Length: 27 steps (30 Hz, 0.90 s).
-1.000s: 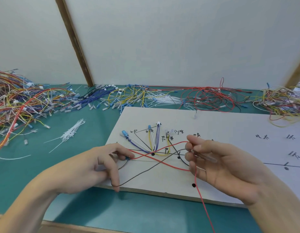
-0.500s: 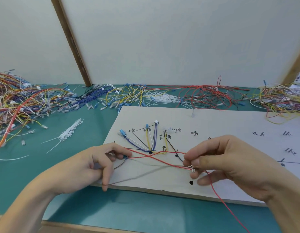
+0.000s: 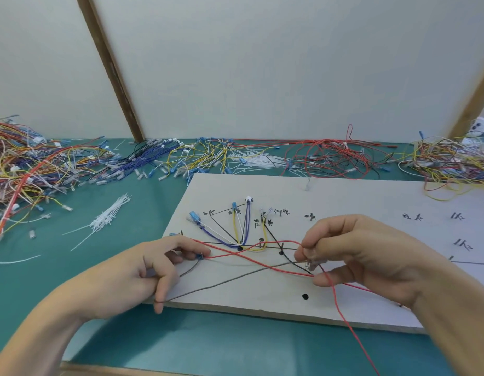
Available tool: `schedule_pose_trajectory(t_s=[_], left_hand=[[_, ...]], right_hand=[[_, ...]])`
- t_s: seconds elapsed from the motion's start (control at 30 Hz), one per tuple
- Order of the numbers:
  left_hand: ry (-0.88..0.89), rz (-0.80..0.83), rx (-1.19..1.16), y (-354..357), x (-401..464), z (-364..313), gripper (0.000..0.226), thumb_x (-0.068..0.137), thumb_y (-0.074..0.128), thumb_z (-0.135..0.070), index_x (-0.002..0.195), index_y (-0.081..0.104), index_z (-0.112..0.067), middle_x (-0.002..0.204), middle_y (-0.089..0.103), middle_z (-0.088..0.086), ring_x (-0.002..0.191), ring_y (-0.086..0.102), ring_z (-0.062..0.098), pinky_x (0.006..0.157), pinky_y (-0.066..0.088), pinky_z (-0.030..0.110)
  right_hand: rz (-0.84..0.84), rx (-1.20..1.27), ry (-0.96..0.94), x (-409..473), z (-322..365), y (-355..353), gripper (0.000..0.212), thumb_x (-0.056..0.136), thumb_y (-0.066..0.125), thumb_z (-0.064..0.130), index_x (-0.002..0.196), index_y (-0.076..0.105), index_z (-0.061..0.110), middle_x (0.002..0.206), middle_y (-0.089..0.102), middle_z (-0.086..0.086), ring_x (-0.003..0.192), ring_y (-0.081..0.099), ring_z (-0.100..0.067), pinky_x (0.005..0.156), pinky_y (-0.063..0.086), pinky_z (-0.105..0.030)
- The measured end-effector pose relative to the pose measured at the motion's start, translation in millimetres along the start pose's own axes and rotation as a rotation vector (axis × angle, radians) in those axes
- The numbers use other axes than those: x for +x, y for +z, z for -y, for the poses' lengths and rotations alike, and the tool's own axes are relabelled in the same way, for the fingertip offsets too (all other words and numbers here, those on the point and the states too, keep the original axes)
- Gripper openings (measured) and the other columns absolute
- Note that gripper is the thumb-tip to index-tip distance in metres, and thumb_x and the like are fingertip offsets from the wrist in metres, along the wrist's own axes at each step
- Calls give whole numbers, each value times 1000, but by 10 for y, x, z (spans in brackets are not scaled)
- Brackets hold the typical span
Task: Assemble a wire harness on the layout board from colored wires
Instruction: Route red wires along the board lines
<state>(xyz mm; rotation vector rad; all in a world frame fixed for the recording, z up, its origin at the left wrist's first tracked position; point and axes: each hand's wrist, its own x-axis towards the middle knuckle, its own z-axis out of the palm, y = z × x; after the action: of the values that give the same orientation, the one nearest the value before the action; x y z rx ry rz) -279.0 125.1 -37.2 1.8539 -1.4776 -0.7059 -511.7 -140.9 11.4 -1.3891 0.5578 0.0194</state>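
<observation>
Left hand pinching red wire and grey wire ends. Right hand gripping a clear terminal above the layout board.

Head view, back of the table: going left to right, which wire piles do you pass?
Mixed multicolour pile → blue wires → yellow wires → white cable ties → red wires → mixed yellow-red pile.
</observation>
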Motion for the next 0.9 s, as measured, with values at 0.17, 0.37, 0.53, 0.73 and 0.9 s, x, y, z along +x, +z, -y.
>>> schedule_pose_trajectory(t_s=[0.17,0.37,0.53,0.73,0.9], left_hand=[[12,-7,21,34,-1,1,65,79,48,30,56,73,-25,149,51,-15,141,46,10,111,32,15],[5,-2,39,21,-13,19,63,83,50,29,55,72,-23,151,50,-13,141,46,12,109,33,14],[12,17,12,5,-22,50,61,83,52,28,54,72,-22,153,48,-11,144,43,13,110,33,17],[21,20,21,29,-12,25,57,80,47,19,73,80,-28,150,49,-18,141,46,7,110,34,14],[-33,-107,-105,36,16,1,33,98,64,-8,121,72,-31,135,66,-11,127,59,9,103,45,18]], right_hand=[[27,-112,-28,-8,17,24,17,73,80,-6,77,80,10,92,78,-18,73,72,-16,61,59,-30],[-229,-929,-324,-110,-169,249,22,84,69,19,82,77,40,83,68,28,76,61,4,68,48,-9],[-229,-956,-370,-140,-209,189,16,86,69,27,86,73,42,91,66,32,84,62,5,70,46,-9],[41,176,12,-131,-104,-53,30,85,71,22,111,79,10,103,75,-7,76,60,-12,50,46,-21],[45,180,35,-231,-261,-76,55,62,87,26,113,78,11,102,72,-8,61,50,-8,35,30,-16]])
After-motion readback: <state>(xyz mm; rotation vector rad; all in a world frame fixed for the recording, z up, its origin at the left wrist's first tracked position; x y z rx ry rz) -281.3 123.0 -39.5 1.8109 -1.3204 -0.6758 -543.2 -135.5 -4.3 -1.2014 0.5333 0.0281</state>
